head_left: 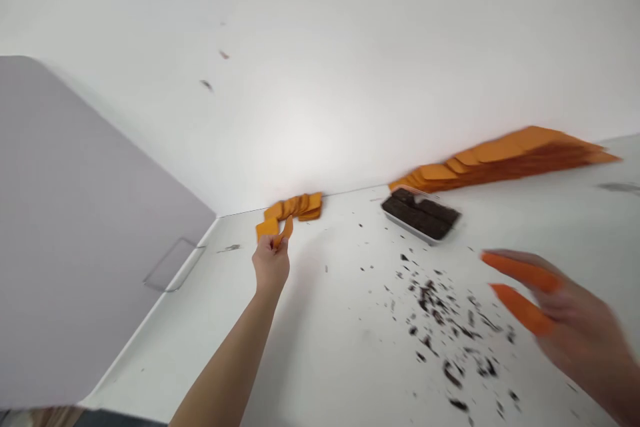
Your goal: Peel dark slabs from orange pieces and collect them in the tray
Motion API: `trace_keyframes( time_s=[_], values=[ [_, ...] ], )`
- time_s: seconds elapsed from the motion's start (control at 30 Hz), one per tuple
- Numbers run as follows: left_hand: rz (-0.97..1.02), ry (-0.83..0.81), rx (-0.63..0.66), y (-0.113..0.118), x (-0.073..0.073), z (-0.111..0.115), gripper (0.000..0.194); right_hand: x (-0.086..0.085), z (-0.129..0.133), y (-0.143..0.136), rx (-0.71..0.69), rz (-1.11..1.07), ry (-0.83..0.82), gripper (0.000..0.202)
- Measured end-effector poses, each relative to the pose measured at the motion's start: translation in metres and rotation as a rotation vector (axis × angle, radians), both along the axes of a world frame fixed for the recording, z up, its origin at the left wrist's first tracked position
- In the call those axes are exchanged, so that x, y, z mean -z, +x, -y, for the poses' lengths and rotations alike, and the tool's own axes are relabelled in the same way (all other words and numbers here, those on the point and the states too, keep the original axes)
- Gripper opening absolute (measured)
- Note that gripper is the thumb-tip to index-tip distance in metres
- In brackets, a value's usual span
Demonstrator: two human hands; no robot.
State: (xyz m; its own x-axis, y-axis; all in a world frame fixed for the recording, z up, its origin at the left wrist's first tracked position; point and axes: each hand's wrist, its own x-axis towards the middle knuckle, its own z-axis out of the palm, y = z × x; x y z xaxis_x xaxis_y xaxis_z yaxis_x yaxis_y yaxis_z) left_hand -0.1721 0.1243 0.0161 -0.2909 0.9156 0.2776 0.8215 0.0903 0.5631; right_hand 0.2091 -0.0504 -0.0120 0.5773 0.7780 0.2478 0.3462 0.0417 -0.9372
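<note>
My left hand (271, 261) is stretched out over the white table, its fingers closed on a thin flat orange piece (285, 232). Just beyond it, a small group of similar flat orange pieces (310, 207) lies overlapping near the wall. My right hand (565, 313), a bit blurred, hangs above the table at the right. Orange covers sit on its thumb and forefinger, which are spread apart with nothing between them. To the left of that hand, dark scraps (430, 297) are scattered over the tabletop. A shallow tray (410, 230) holding dark blocks stands behind the scraps.
Along the wall at the right runs a long leaning row of orange pieces (500, 153). A white wall (320, 80) rises at the back. On the left are a grey panel (90, 233) and a thin wire frame (173, 265) at the table's edge.
</note>
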Motion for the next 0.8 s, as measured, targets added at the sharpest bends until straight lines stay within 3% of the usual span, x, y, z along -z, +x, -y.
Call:
trace_keyframes(
  time_s=[0.03, 0.13, 0.27, 0.37, 0.5, 0.8],
  values=[
    [0.084, -0.018, 0.087, 0.019, -0.002, 0.018, 0.017, -0.002, 0.001, -0.003, -0.139, 0.157, -0.001, 0.041],
    [0.674, -0.137, 0.461, 0.075, -0.009, 0.073, 0.031, -0.005, 0.001, -0.013, -0.29, 0.277, 0.056, 0.038],
    [0.92, -0.351, 0.693, 0.135, -0.016, 0.121, 0.039, -0.011, 0.004, -0.026, -0.466, 0.233, 0.011, 0.04],
    [0.98, -0.367, 0.742, 0.164, -0.016, 0.13, 0.044, -0.015, 0.008, -0.031, -0.566, 0.121, -0.037, 0.033],
    [0.981, -0.313, 0.729, 0.185, -0.013, 0.128, 0.042, -0.015, 0.01, -0.031, -0.664, -0.014, -0.007, 0.019],
    [0.969, -0.263, 0.672, 0.2, 0.008, 0.126, 0.031, -0.001, 0.006, -0.033, -0.514, -0.172, -0.172, 0.026]
  ],
)
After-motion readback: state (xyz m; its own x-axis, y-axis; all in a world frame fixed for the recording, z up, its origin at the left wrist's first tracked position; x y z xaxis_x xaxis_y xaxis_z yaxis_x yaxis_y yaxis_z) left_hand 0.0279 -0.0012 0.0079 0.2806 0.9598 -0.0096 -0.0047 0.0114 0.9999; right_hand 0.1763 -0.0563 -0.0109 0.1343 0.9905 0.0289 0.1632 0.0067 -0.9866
